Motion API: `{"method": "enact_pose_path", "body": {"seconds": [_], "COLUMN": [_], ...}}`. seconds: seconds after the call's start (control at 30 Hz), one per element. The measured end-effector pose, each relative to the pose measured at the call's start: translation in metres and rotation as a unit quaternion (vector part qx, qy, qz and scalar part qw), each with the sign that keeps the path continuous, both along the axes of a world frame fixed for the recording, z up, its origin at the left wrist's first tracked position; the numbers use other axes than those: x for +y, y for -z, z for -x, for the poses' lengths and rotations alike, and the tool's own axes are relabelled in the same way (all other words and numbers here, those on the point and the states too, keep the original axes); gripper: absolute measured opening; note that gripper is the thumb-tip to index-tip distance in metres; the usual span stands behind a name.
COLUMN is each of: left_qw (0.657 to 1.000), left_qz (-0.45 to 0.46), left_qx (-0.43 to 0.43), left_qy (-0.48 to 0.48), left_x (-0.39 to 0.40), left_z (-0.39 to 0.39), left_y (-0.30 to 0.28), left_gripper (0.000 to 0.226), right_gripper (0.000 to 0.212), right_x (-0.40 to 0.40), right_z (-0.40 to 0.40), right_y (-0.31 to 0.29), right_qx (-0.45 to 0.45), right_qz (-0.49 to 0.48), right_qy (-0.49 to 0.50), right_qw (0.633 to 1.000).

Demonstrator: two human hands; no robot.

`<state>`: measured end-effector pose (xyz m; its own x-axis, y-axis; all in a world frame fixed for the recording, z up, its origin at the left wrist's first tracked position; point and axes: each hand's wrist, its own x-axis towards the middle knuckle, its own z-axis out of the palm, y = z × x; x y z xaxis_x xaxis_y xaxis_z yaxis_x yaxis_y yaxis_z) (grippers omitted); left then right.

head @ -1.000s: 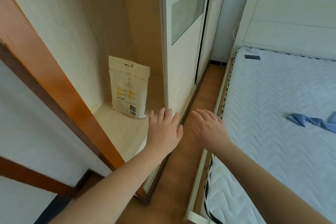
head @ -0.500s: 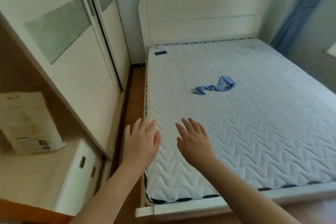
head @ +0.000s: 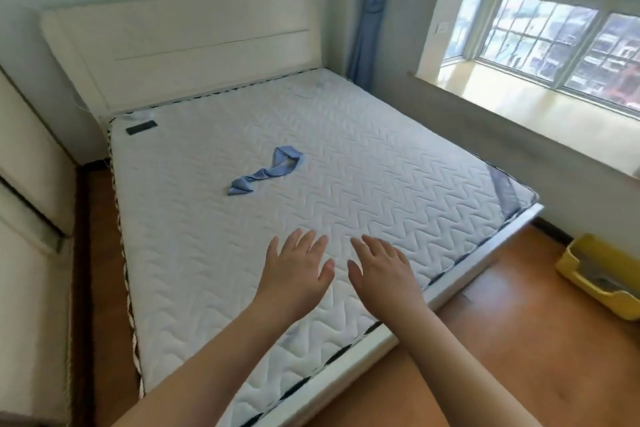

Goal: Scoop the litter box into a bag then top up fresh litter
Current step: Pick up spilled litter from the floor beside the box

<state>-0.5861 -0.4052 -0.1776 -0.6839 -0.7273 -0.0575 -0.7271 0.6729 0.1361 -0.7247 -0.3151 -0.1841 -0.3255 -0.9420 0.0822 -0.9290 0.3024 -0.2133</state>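
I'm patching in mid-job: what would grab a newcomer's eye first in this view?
Two open, empty hands, the left hand and the right hand, are spread side by side over the foot of a bare quilted mattress. A twisted blue cloth strip lies near the mattress's middle. At the right edge, on the wooden floor under the window, sits a yellow litter box.

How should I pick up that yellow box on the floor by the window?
Probably by the raised rim of the yellow litter box, one hand on each long side, coming from above. It sits flat on the wooden floor with its top open, so keep it level. Both hands, left hand and right hand, are free.
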Motion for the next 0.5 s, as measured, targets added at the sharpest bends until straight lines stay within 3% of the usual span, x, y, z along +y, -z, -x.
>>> {"method": "enact_pose_path", "body": {"seconds": [0.13,0.23,0.4,0.5], "left_qw": [0.996,0.989,0.965,0.950], "left_qz": [-0.022,-0.012,0.001,-0.006], "left_qx": [0.010,0.040,0.066,0.065], "left_qy": [0.090,0.145,0.253,0.305], "left_x": [-0.008,-0.015,-0.006,0.011], "left_z": [0.057,0.098,0.162,0.200], "left_y": [0.012,0.004,-0.003,-0.005], "left_gripper": [0.056,0.075,0.081,0.081], "right_gripper": [0.039,0.033,0.037,0.041], "right_x": [0.005,0.013,0.046,0.077], "right_z": [0.043,0.073,0.116,0.137], "right_y": [0.004,-0.002,-0.009,-0.009], "right_qx": [0.034,0.053,0.062,0.022], "right_qz": [-0.004,-0.008,-0.031,-0.058], "right_qy": [0.086,0.141,0.254,0.310], "right_qw": [0.996,0.989,0.965,0.949]}}
